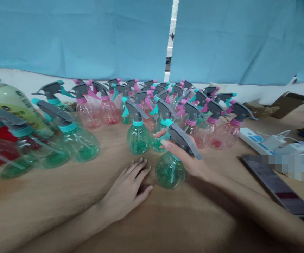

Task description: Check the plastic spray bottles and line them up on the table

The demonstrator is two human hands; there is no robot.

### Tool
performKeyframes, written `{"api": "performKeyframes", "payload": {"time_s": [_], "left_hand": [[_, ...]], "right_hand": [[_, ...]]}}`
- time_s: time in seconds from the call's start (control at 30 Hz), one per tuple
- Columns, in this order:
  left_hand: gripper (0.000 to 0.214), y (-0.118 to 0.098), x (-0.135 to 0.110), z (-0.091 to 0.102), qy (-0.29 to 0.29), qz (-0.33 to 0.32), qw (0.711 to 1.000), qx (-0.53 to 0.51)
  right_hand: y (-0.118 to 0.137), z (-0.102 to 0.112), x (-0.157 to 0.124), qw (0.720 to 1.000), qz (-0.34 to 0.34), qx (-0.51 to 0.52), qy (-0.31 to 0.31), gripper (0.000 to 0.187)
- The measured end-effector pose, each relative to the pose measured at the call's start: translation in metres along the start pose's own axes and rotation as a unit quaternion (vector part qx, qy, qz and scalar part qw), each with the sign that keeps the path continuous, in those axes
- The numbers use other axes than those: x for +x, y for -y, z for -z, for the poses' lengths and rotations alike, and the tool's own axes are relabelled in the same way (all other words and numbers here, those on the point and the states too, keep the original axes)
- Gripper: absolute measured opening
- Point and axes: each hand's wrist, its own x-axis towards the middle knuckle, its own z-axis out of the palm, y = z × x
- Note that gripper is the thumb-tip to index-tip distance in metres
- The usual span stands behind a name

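Observation:
My right hand (185,154) is wrapped round the neck of a green spray bottle (169,172) with a grey head and a turquoise nozzle. The bottle is upright, on or just above the wooden table. Flat on the table to its left lies my left hand (129,188), fingers spread and holding nothing. Just beyond the hands stands another green spray bottle (138,138). A pink spray bottle (227,131) is at the right end of the front row, and several more pink and green ones crowd behind.
At the left, several green spray bottles (80,144) stand before a large labelled bottle (17,105). To the right are a power strip (257,140) with plugs, a dark phone or tablet (276,184) and an open cardboard box (286,105). Blue cloth (88,38) covers the wall.

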Motion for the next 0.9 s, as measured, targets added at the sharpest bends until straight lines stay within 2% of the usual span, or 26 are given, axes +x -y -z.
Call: {"api": "performKeyframes", "payload": {"time_s": [0.23, 0.4, 0.6, 0.73, 0.9], "left_hand": [[0.048, 0.0008, 0.0005, -0.0006, -0.001, 0.0, 1.0, -0.001], [0.047, 0.001, 0.0011, -0.001, -0.004, 0.004, 1.0, -0.01], [0.048, 0.0021, 0.0004, -0.0033, -0.012, 0.002, 1.0, -0.015], [0.049, 0.0021, 0.0001, -0.0039, -0.011, 0.005, 1.0, -0.011], [0.047, 0.0016, 0.0002, -0.0035, -0.012, 0.005, 1.0, -0.012]], "right_hand": [[0.0075, 0.0037, 0.0032, 0.999, 0.014, -0.03, 0.021, 0.014], [0.0054, 0.004, 0.005, 0.999, 0.015, -0.028, 0.02, 0.022], [0.0071, 0.0066, 0.004, 0.995, 0.019, -0.093, 0.005, 0.031], [0.0049, 0.0056, 0.0055, 0.997, 0.018, -0.07, -0.003, 0.03], [0.0037, 0.0046, 0.006, 0.999, 0.0, -0.028, 0.025, 0.027]]}}
